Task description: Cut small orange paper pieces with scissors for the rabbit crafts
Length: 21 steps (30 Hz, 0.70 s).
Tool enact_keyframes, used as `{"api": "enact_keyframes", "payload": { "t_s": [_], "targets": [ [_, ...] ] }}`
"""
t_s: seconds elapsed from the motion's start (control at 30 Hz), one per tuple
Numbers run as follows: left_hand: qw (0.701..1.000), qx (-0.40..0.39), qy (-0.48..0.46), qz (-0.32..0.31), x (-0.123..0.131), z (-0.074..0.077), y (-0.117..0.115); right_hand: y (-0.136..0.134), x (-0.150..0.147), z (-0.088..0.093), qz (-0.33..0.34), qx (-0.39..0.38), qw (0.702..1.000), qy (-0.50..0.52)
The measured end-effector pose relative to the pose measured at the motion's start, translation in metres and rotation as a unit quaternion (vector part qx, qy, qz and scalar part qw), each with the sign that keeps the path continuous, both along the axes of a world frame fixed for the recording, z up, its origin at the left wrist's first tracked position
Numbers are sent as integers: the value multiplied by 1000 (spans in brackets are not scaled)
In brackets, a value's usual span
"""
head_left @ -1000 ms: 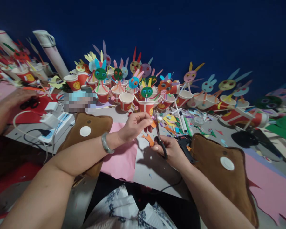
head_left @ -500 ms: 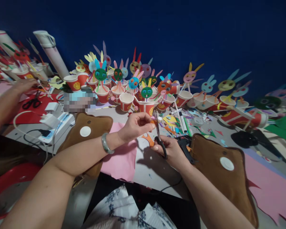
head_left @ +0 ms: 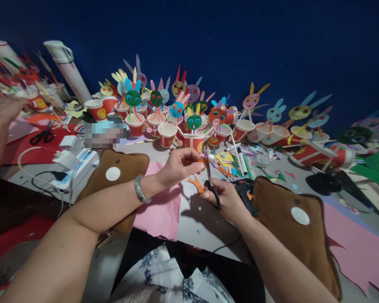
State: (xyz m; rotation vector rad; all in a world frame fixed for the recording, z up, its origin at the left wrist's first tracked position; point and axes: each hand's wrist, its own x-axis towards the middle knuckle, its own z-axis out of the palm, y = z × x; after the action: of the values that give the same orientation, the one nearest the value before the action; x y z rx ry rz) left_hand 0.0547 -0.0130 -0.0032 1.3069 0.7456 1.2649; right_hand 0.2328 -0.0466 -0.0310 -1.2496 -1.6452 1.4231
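Observation:
My left hand (head_left: 182, 167) pinches a small piece of orange paper (head_left: 202, 160) between thumb and fingertips. My right hand (head_left: 225, 198) is closed on the black handles of a pair of scissors (head_left: 213, 194), whose blades point away from me, close beside the piece. Below the left fingertips, an orange paper scrap (head_left: 196, 184) with a curved cutout reaches to my right thumb; whether it is held there I cannot tell. Under my left wrist lies a pink paper sheet (head_left: 159, 214). A black glue gun (head_left: 245, 194) rests just right of my right hand.
Paper cups (head_left: 167, 134) with paper rabbit heads (head_left: 194, 122) stand along the back. Paper scraps and markers (head_left: 241, 161) lie before them. Brown pouches (head_left: 293, 227) flank my arms. At left are a power strip (head_left: 77, 168), a thermos (head_left: 66, 67) and another person's hand (head_left: 9, 107).
The other person's hand at the left has drawn back to the left, uncovering more of the red and orange paper. My own hands have barely shifted.

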Motion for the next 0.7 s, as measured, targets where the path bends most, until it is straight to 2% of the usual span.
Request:
{"api": "enact_keyframes", "payload": {
  "t_s": [0.23,0.37,0.5,0.6,0.7],
  "targets": [
    [1000,-14,6,-5,-1,1,0,0,0,1,-4,17,1000,-12],
    [999,-30,14,-20,-1,2,1,0,1,6,-48,57,997,-18],
    [992,-48,83,-77,0,0,2,2,6,5,-120,80,989,26],
    [980,-48,146,-129,1,-3,2,4,9,1,-132,81,986,59],
    [971,-48,166,-165,1,-4,1,5,10,-2,-124,62,989,53]
  ]
}}
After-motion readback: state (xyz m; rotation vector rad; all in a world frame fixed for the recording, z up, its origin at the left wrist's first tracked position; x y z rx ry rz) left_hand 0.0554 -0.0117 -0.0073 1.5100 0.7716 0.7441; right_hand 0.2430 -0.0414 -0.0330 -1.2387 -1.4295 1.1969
